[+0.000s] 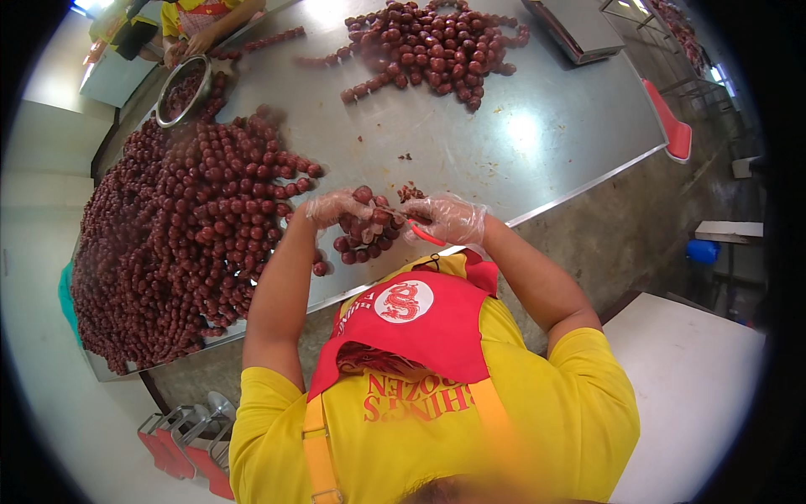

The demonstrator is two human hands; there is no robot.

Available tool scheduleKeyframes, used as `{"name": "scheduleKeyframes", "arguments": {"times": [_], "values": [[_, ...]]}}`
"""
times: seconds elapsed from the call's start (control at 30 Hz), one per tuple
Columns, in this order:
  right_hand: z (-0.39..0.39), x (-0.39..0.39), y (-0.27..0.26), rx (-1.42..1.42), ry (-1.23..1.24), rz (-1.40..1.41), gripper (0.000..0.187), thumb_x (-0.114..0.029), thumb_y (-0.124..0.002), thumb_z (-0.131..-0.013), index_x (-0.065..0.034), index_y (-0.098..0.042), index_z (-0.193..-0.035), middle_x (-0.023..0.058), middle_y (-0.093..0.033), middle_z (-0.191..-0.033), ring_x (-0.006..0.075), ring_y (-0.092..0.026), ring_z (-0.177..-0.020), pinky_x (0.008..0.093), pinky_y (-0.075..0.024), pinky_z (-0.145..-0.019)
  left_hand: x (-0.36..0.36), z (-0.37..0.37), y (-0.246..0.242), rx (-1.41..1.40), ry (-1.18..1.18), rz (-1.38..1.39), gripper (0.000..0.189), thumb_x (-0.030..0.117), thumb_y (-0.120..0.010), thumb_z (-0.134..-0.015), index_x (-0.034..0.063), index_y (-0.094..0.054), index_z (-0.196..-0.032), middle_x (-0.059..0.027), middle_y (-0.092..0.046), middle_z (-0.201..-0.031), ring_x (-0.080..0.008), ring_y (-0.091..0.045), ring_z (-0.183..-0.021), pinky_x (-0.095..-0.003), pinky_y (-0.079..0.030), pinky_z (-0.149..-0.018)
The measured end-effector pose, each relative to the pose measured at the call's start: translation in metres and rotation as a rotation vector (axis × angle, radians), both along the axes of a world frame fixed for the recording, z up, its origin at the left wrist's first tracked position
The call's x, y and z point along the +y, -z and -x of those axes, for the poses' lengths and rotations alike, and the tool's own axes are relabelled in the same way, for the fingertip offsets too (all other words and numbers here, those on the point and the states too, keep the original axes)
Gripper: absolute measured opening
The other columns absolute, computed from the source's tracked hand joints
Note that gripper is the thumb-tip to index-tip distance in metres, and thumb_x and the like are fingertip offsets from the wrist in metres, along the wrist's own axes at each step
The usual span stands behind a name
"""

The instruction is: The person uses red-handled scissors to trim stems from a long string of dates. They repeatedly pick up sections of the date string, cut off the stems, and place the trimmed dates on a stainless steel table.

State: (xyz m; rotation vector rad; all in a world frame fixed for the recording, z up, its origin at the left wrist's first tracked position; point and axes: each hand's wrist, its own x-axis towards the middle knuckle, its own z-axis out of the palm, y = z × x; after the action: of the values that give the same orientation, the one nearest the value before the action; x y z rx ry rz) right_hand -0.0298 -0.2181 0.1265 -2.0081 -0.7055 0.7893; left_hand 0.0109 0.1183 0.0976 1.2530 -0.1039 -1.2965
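A string of round dark-red sausages (364, 242) hangs in a bunch from my left hand (337, 208), which wears a clear plastic glove. My right hand (450, 217), gloved the same way, grips a pair of scissors with red handles (427, 234). The blades point left and reach the sausages beside my left fingers; whether they are open is too small to tell. Just beyond my right hand, small reddish trimmings (409, 192) lie on the metal table (441, 145). To the left of my left hand spreads a large heap of linked sausages (208, 189).
Another pile of linked sausages (434, 47) lies at the table's far side. A metal bowl (203, 94) with scraps rests tilted at the far left, near a co-worker's hands (189, 49). At the far right sits a box-like metal appliance (576, 28). Red-seated stools (189, 450) stand lower left.
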Motion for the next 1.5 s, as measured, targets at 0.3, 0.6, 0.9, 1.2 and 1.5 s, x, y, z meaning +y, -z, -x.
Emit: {"name": "scheduleKeyframes", "arguments": {"times": [0.3, 0.6, 0.9, 1.2, 1.5], "values": [[0.004, -0.008, 0.006, 0.009, -0.081, 0.05, 0.047, -0.036, -0.086, -0.101, -0.0099, -0.078, -0.138, 0.0192, -0.072, -0.093, 0.037, -0.07, -0.085, 0.0485, -0.0555, -0.08, -0.016, 0.005, -0.02, -0.073, 0.094, -0.109, 0.047, 0.037, -0.092, -0.086, 0.0079, -0.084, -0.122, -0.0097, -0.083, -0.108, -0.0258, -0.076, -0.095, -0.0421, -0.06, -0.087], [0.011, -0.001, 0.002, -0.277, -0.127, 0.045, 0.039, -0.033, -0.086, -0.101, -0.0108, -0.08, -0.132, 0.0186, -0.074, -0.094, 0.041, -0.072, -0.087, 0.0521, -0.0557, -0.078, -0.021, -0.003, -0.018, -0.113, 0.279, -0.266, 0.053, 0.04, -0.091, -0.087, 0.0092, -0.081, -0.128, -0.0089, -0.082, -0.116, -0.0238, -0.075, -0.097, -0.0409, -0.059, -0.088], [0.02, -0.027, 0.035, -0.011, 0.064, -0.061, 0.042, -0.033, -0.084, -0.102, -0.009, -0.078, -0.136, 0.0187, -0.081, -0.108, 0.0312, -0.08, -0.098, 0.0459, -0.0598, -0.085, -0.015, -0.012, 0.005, -0.1, 0.251, -0.162, 0.055, 0.043, -0.09, -0.09, 0.0069, -0.081, -0.131, -0.0089, -0.082, -0.118, -0.0223, -0.076, -0.098, -0.0377, -0.06, -0.091], [0.058, -0.047, 0.089, 0.579, 0.849, -0.472, 0.032, -0.024, -0.084, -0.11, -0.0053, -0.077, -0.135, 0.0015, -0.075, -0.1, 0.0098, -0.067, -0.079, 0.0287, -0.0571, -0.067, -0.028, -0.002, -0.014, -0.013, -0.357, -0.235, 0.064, 0.037, -0.078, -0.099, -0.0033, -0.07, -0.149, -0.0151, -0.086, -0.127, -0.0263, -0.086, -0.091, -0.0298, -0.061, -0.06], [0.072, -0.051, 0.101, 0.596, 0.903, -0.55, 0.025, -0.025, -0.083, -0.111, -0.0082, -0.079, -0.129, -0.0038, -0.069, -0.09, 0.0041, -0.056, -0.065, 0.0258, -0.0477, -0.053, -0.121, -0.184, -0.138, -0.589, -0.859, 0.05, 0.07, 0.052, -0.089, -0.101, 0.0069, -0.069, -0.151, -0.0124, -0.075, -0.126, -0.0215, -0.074, -0.108, -0.0428, -0.059, -0.097]]}}
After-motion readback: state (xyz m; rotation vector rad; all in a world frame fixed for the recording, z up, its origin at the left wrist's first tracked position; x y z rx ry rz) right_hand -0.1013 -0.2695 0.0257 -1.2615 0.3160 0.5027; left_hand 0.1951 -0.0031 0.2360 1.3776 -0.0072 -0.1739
